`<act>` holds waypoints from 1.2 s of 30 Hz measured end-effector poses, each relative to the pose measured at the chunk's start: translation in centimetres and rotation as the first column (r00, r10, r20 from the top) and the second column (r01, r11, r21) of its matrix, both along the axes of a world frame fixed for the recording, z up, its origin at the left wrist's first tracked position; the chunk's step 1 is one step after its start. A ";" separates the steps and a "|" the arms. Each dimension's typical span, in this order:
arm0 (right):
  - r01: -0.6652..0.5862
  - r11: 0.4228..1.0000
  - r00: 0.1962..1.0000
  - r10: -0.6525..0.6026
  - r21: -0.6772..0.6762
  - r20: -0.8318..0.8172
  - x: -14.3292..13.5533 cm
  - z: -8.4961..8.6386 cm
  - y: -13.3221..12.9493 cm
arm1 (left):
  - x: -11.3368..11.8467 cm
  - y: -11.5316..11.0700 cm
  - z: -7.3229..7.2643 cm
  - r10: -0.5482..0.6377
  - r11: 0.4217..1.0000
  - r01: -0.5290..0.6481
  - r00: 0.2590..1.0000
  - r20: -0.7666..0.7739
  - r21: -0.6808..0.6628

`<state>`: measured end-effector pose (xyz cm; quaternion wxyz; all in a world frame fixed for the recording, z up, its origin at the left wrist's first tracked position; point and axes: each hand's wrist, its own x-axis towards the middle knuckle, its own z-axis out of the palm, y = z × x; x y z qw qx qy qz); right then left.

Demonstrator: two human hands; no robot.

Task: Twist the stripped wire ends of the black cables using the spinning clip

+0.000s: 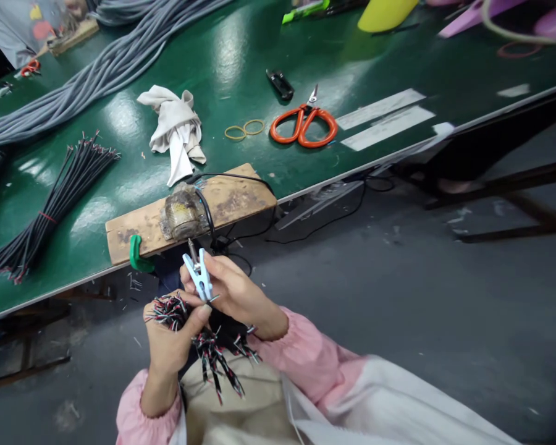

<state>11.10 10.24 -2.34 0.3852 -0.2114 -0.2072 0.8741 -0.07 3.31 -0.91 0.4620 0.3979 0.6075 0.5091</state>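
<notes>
My left hand (167, 346) is wrapped round a bundle of thin black cables (170, 311), whose stripped ends show red, white and blue-green wires. Its thumb presses near the tip of a light blue clothespin (202, 285). In my right hand (236, 290) the clothespin is gripped by its handles, with its jaws towards the left thumb. More cable ends (220, 364) hang loose below both hands. Just beyond the clothespin, a metal shaft (192, 250) sticks out of a small grimy motor (183, 213) on a wooden board (236, 194). What lies between the clothespin's jaws is hard to make out.
A green clamp (139, 254) sits at the table (241, 62) edge. On the table lie orange-handled scissors (304, 125), a black clipper (280, 84), rubber bands (244, 130), a white cloth (176, 127), a tied cable bundle (55, 204) and long grey cables (106, 68).
</notes>
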 end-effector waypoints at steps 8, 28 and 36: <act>0.075 0.997 0.993 -0.077 0.031 0.090 1.1 -3.5 -0.6 | -0.2 -0.7 0.1 -0.069 0.998 0.070 0.997 -0.017 0.008; 0.160 0.503 0.659 -0.695 0.849 0.288 3.9 -0.1 -4.0 | 0.6 -1.6 0.4 -0.021 0.998 0.020 1.000 -0.013 -0.063; 0.253 0.572 0.728 -0.644 0.780 0.236 2.9 -1.2 -4.4 | 0.2 -2.2 -0.2 -0.062 0.996 0.069 0.992 0.113 -0.063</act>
